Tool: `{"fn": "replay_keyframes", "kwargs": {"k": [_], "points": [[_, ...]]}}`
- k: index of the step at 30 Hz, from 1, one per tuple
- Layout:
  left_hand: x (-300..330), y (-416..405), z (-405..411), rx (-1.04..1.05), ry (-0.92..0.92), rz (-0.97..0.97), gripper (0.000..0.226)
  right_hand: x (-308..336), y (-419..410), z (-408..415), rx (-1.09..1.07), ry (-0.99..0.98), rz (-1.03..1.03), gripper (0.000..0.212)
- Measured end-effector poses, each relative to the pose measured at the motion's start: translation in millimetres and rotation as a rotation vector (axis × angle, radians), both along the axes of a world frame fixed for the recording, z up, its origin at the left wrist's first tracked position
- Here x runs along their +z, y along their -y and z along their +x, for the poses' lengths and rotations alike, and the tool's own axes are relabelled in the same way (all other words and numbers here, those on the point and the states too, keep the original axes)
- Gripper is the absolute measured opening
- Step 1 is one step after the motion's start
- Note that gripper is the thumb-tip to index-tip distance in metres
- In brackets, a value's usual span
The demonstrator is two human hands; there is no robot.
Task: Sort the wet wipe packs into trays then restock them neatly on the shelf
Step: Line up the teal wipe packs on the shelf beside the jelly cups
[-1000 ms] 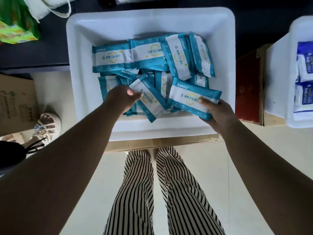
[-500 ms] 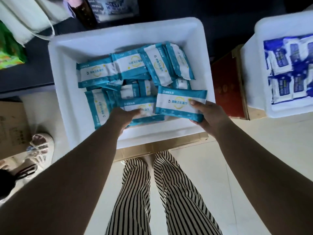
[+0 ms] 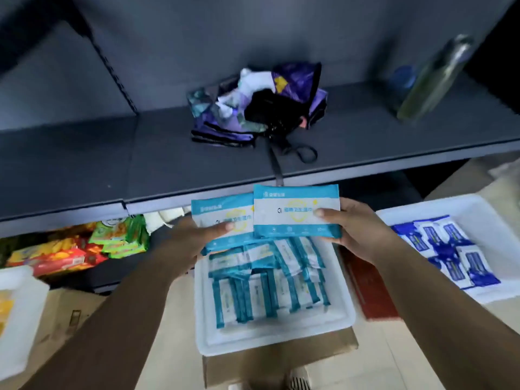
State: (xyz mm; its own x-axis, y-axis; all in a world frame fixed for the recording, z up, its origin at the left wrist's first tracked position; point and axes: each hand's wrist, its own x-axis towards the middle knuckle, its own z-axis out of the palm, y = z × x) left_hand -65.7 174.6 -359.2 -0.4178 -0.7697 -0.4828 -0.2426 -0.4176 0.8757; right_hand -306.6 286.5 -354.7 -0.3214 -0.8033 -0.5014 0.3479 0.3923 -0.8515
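While each hand pinches one teal pack — the left hand (image 3: 194, 243) its pack (image 3: 222, 218), the right hand (image 3: 363, 229) another (image 3: 295, 212) — both packs hover just below the shelf (image 3: 197, 164) edge, above the tray (image 3: 270, 336). Each grip is thumb-on-top, and the packs overlap, so one could slip during the lift. A bag (image 3: 253, 108) (with a trailing strap) sits mid-shelf — I judge it likely to crowd a neat row.
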Motion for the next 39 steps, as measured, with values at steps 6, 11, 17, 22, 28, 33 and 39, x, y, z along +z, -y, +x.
{"fn": "replay_keyframes", "kwargs": {"k": [6,11,17,22,28,33,39], "points": [[135,23,15,-0.027,-0.124,-0.262,0.018,138,24,17,-0.015,-0.125,-0.215,0.014],[230,37,32,-0.053,-0.256,-0.447,0.020,244,32,38,-0.017,-0.255,-0.366,0.012],[310,53,48,-0.011,-0.315,-0.679,0.020,326,46,59,-0.056,-0.404,-0.500,0.011],[336,79,51,0.079,-0.280,-0.746,0.019,354,77,62,-0.040,-0.388,-0.540,0.011],[349,128,39,0.433,-0.175,-0.887,0.028,369,137,41,-0.036,-0.366,-0.582,0.022],[353,167,26,0.833,0.097,-1.071,0.039,375,215,19,-0.089,-0.337,-0.549,0.029],[335,209,16,0.928,0.269,-1.084,0.037,370,316,7,-0.051,-0.333,-0.483,0.036]]}}
